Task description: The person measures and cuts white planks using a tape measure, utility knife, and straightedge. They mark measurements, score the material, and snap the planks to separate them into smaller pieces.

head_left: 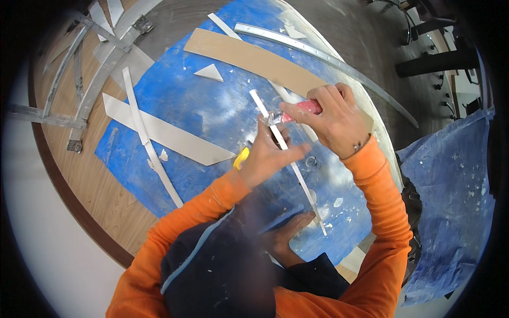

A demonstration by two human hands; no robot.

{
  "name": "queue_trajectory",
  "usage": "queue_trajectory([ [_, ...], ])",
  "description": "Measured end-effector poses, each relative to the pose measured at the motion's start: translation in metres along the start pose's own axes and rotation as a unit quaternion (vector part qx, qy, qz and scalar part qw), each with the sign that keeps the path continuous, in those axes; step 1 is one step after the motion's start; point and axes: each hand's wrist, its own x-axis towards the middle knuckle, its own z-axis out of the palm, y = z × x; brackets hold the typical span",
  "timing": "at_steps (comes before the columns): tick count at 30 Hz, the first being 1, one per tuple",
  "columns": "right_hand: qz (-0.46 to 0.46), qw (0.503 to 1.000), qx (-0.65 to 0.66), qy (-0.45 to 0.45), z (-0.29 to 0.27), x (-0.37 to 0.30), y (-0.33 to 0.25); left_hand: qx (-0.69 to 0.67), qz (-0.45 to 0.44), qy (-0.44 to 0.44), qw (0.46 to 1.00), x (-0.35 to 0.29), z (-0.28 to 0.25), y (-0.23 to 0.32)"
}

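Observation:
A narrow white strip (pixel 302 183) runs slantwise across the middle of the head view. My left hand (pixel 265 148) is closed around it near its upper part. In my right hand (pixel 339 119) is a tool with a red handle (pixel 305 110) and a shiny metal end, which touches the strip just above my left fingers. The exact kind of tool does not show. Beside my left wrist lies a yellow object (pixel 242 158), partly hidden by the hand. My bare foot (pixel 291 233) rests on the blue sheet next to the strip's lower end.
A stained blue sheet (pixel 175 111) covers the floor. On it lie a tan board strip (pixel 249 58), a wide white board (pixel 175 132), a thin white strip (pixel 159 167), a triangular offcut (pixel 210 72) and a long metal straightedge (pixel 328 58). Metal frames (pixel 101 79) stand left; chairs (pixel 437 63) right.

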Motion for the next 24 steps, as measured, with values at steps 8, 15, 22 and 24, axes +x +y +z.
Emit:
queue_trajectory([
  [8, 0.015, 0.999, 0.011, 0.031, 0.055, 0.025, 0.018, 0.016, 0.003, 0.032, 0.999, 0.003, -0.005, 0.0],
  [15, 0.03, 0.996, 0.081, -0.005, 0.048, 0.035, 0.006, 0.01, -0.038, 0.046, 0.998, 0.008, -0.015, -0.007],
  [22, -0.001, 0.998, 0.068, -0.017, 0.053, 0.027, 0.011, -0.011, -0.059, 0.035, 0.998, 0.005, -0.018, -0.006],
  [24, 0.001, 0.999, 0.044, -0.008, 0.063, 0.031, 0.018, -0.015, -0.065, 0.033, 0.997, 0.005, -0.015, -0.008],
])
